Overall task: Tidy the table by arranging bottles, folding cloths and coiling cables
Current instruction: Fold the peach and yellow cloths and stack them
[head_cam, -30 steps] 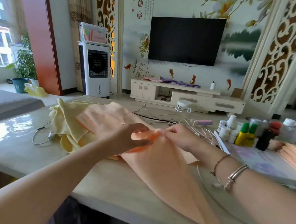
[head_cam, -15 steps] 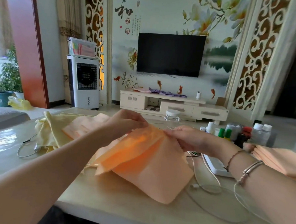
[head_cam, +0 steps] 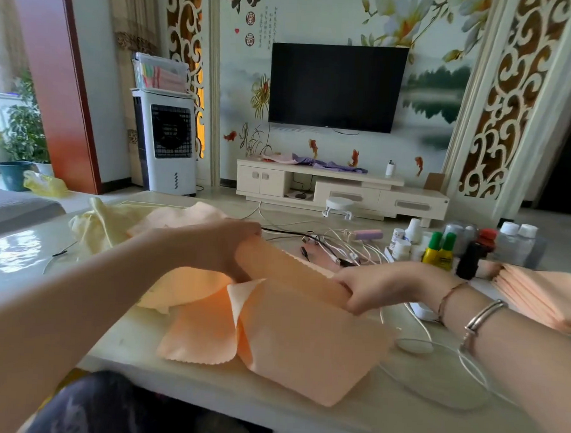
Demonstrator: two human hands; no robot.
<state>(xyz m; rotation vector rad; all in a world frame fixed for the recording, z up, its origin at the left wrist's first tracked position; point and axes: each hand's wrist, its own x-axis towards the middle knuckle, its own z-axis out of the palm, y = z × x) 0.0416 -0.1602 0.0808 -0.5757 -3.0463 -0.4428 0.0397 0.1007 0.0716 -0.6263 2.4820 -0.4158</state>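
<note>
Two hands: both gripped one peach cloth [head_cam: 304, 336], the left hand [head_cam: 224, 249] curled round its far-left end, the right hand [head_cam: 369, 288] curled round its near-right end, the top edge stretched between them.
Cloth position: it hung from that raised edge, its lower part draped on the table [head_cam: 300, 422] near the front rim, one flap turned back to show a pale underside.
Fold risk: the turned flap looked likely to get trapped inside the next fold, which would leave a lumpy, uneven square; the cause would be laying it down without first shaking the corner free.
Slip risk: the fabric seemed thin and slick, so a loose pinch on either end could let one corner drop.
Beneath it: a second peach cloth [head_cam: 188, 285] lay partly under the held one and could be dragged along.
Cable risk: white cables [head_cam: 435, 366] looped just beside the cloth's right edge; a sweep toward the folded pile [head_cam: 544, 299] might snag them.
Bottle risk: small bottles [head_cam: 439, 249] stood close behind the right wrist; a tugged cable or a careless elbow might tip them.
Farther left: yellow cloths [head_cam: 101, 226] sat unfolded, well apart from the action.
</note>
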